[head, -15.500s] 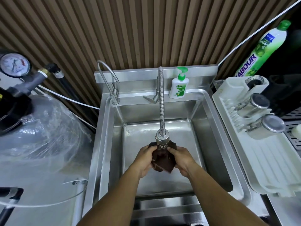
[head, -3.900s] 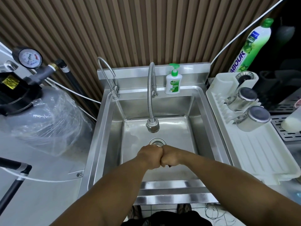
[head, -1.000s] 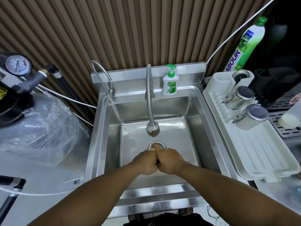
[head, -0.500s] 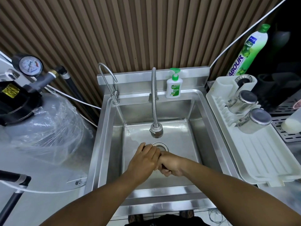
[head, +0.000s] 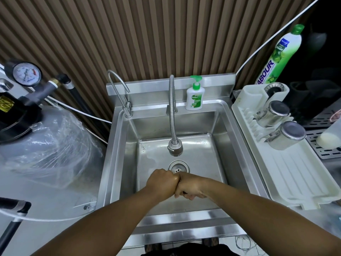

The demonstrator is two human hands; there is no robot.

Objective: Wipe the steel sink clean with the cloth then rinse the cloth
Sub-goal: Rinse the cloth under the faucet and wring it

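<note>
Both hands are balled into fists and pressed knuckle to knuckle low over the sink (head: 110,163) basin, the left hand (head: 162,182) beside the right hand (head: 190,185). The cloth (head: 184,193) is all but hidden in them: only a dark sliver shows under the right hand's curled fingers. Just beyond the knuckles lies the round drain (head: 178,166). Past it the head of the flexible spray tap (head: 172,115) hangs over the basin, apart from the hands. A thin gooseneck tap (head: 118,89) rises at the far left corner, and a green-capped soap pump bottle (head: 194,97) stands on the back ledge. The basin floor shows wet patches round the drain. To the right a white drying rack (head: 295,178) carries two steel cups (head: 275,112) tipped on their sides near its far end, and a round metal piece sits in its end holder. Behind the rack stands a tall green dish-liquid bottle (head: 280,54). On the left are a tank wrapped in clear plastic (head: 49,145) and a pressure gauge (head: 26,73) above it.
</note>
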